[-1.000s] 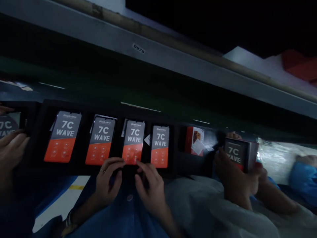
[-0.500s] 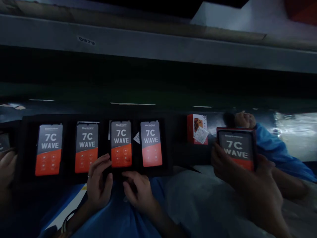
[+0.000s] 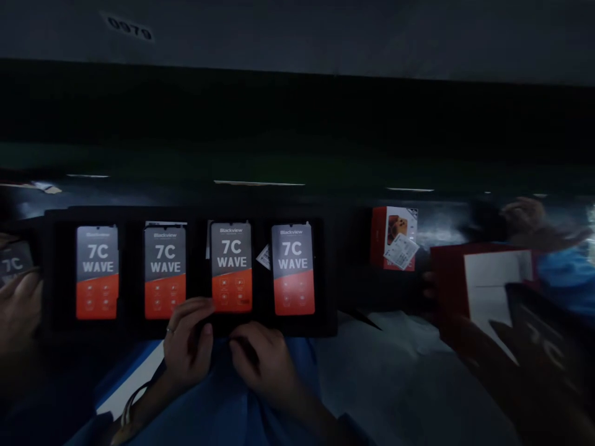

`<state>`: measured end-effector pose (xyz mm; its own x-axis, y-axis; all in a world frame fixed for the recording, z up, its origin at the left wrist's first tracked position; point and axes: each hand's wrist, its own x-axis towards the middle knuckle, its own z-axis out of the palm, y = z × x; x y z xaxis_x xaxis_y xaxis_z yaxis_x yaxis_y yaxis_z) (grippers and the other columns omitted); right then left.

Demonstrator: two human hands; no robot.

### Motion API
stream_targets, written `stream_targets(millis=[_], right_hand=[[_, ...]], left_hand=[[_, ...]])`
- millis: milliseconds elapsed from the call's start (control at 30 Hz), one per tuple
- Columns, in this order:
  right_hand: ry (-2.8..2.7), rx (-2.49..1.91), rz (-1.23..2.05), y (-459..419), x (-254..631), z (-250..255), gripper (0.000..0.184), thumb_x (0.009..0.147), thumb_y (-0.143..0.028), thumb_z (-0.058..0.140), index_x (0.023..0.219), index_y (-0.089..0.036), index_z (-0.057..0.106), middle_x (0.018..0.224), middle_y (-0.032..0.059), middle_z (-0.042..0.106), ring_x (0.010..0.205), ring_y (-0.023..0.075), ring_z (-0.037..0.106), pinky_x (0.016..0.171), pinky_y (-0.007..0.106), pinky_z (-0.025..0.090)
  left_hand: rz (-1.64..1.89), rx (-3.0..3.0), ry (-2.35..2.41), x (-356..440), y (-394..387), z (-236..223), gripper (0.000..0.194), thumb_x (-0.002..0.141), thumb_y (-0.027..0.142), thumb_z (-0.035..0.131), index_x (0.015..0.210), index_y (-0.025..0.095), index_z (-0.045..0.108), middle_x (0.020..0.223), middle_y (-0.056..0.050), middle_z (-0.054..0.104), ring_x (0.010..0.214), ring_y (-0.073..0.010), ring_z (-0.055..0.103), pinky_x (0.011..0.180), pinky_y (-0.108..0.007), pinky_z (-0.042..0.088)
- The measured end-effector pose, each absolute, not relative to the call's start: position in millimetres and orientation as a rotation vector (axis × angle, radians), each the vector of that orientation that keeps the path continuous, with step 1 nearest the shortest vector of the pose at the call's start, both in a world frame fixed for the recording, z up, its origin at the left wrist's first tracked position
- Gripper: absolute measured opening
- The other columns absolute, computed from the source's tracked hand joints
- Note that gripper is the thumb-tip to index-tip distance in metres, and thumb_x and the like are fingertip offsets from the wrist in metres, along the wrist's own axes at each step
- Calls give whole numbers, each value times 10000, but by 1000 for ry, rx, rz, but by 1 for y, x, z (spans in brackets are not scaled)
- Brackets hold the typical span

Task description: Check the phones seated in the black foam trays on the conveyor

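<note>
- Looking straight out from your hands, you have the third Blackview 7C WAVE handset (image 3: 231, 267) just ahead, lying face-up in a black tray (image 3: 331, 297) with its printed orange-and-grey front showing.
- Its long axis runs away from you: the bottom edge lies nearest your hands, the top end farther off.
- Your left hand (image 3: 188, 347), with a ring (image 3: 170, 330) on one finger, is the nearer. It reaches forward to the handset's lower left corner and looks to be touching it or just beside it.
- Your right hand (image 3: 263, 362) sits just below the bottom edge, curled toward the tray's near side.
- Neither hand is clenched or fully spread. Shadow fills the space between them, so you cannot tell whether they grasp anything.
- Far beyond your right hand, a small red box (image 3: 394, 238) stands by the tray, and a co-worker's hand (image 3: 525, 217) shows past it. Nearer on that side, an open red carton (image 3: 483, 291) is held up.
</note>
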<state>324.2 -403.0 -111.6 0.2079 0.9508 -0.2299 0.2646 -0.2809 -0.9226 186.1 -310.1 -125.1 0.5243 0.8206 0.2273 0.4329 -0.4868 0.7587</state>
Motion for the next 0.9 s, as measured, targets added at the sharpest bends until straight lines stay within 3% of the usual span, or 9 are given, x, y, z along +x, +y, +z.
stream_targets(millis=[200,367,567,700,800,900], right_hand=[[-1065,-1728,1109,-396,326,-108,85,841,-191,479,860,-212,559,725,-9,639,594,98,585,571,192,440],[-1017,-1795,1093,-396,323,-107,128,850,-201,479,940,-203,570,695,-16,607,579,98,572,560,201,453],[-915,-1908,1059,-383,332,-100,453,872,-244,497,1310,-194,393,881,20,570,597,89,562,550,211,494],[-1090,-2125,970,-362,347,-91,611,874,-378,519,1409,-174,305,1019,97,569,702,151,585,634,313,526],[-1188,-2255,1062,-348,353,-85,699,877,-478,492,1439,-130,263,970,106,602,802,215,604,710,383,513],[-1184,-2289,1200,-341,353,-83,721,882,-504,471,1446,-113,248,854,66,623,737,204,608,696,366,499]], left_hand=[[712,2118,1012,190,-307,-121,252,818,88,464,1030,185,560,981,-71,582,945,-194,590,785,-351,522],[671,2068,1002,188,-308,-123,288,825,105,477,1093,187,544,1097,-95,564,1066,-220,562,865,-392,518],[647,1865,998,193,-307,-122,483,843,149,488,1314,205,394,1410,-145,369,1317,-288,366,1015,-516,406],[631,1613,983,202,-307,-117,578,875,193,480,1412,237,272,1514,-123,210,1399,-293,207,1110,-543,263],[627,1418,972,206,-306,-114,639,898,231,469,1457,273,161,1539,-81,160,1418,-256,153,1152,-498,199],[643,1299,960,206,-305,-114,639,908,252,467,1462,282,149,1540,-56,171,1420,-238,150,1168,-470,174]])
